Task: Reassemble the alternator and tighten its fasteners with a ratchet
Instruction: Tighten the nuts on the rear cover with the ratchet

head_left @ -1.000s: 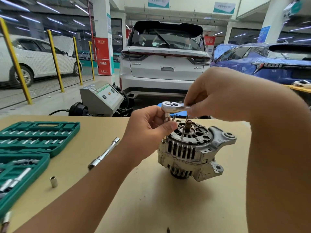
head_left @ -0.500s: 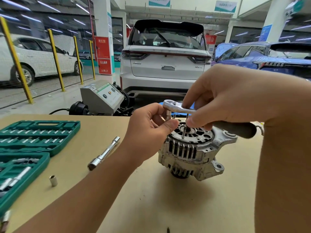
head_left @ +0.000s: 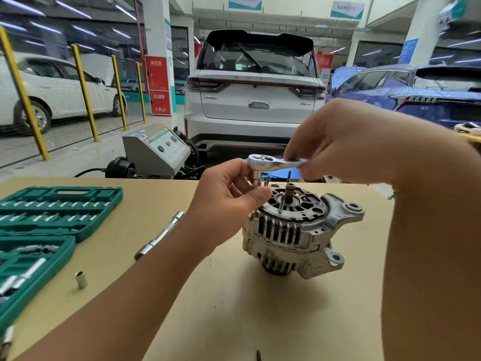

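Tan table w/ alternator at centre-right, green socket case at left edge, extension bar and loose socket btwn them.

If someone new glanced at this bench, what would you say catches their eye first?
Probably the silver alternator standing at the middle of the table, with the right hand holding a ratchet over its far-left edge while the left hand steadies the socket below. Next, the green socket case lying open at the left.
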Available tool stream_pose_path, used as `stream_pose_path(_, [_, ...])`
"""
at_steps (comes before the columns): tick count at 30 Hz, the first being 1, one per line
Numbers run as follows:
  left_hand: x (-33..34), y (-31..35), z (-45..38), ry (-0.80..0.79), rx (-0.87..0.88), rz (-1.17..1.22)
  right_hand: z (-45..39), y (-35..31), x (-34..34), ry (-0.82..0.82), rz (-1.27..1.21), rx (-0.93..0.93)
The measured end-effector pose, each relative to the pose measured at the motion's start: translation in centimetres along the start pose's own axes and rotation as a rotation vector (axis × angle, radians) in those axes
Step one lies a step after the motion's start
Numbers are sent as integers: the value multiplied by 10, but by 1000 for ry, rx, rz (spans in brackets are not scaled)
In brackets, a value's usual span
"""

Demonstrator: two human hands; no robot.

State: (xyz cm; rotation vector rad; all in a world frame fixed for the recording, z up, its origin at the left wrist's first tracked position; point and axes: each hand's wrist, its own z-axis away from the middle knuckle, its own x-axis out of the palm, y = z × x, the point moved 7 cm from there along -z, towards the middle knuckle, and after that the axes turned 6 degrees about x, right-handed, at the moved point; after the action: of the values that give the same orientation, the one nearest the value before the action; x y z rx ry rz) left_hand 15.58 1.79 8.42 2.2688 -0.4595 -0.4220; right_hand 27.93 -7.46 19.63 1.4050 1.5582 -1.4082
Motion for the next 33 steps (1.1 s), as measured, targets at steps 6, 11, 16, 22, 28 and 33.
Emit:
stream_pose_path(6, [3,0,-1,42,-1,-28,11,-9,9,-193,-28,-55])
stream_pose_path(11, [-2,-2,-1,-13,-45,22,0,0,-3,16,-34,-15])
stream_pose_path(16, [1,-2,0,27,-50,-25,0,-1,8,-94,31,-24])
stream_pose_path(22, [-3,-2,0,12,-56,-21,-3,7,-1,-8,-43,-8])
stream_pose_path(28, [0,-3,0,41,-40,-58,5,-1,13,-202,-60,-37])
stream_pose_path(33, [-6,-9,-1,46,-66,-53,-7,0,5,16,-5,0])
